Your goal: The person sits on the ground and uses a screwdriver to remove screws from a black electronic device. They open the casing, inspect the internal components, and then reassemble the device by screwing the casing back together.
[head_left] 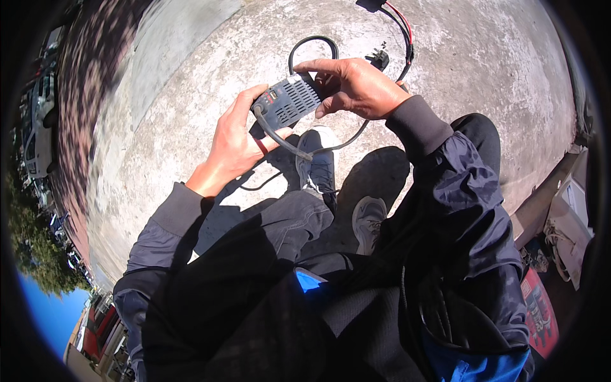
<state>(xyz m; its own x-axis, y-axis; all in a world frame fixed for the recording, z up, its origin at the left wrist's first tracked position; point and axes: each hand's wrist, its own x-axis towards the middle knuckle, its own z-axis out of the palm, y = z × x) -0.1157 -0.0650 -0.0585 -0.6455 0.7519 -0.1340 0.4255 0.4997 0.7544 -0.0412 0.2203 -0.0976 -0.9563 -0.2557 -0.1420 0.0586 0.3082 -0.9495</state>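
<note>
A dark grey box-shaped electrical device (287, 100) with slotted vents and a small panel is held in both hands over my shoes. My left hand (238, 141) grips its left end, where a thick grey cable (275, 135) comes out and hangs below. My right hand (358, 88) is closed round its right end, index finger along the upper edge, thumb low. Black cable (314, 39) loops above and around the device to a black plug (379, 60). Red and black leads (402, 21) run to a black connector (370, 4) at the top.
I sit over pale concrete (484, 63), feet in sneakers (315, 167). Parked cars (39, 134) and trees lie beyond brick paving at the left. Boards (563, 216) and a red object (538, 309) stand at the lower right.
</note>
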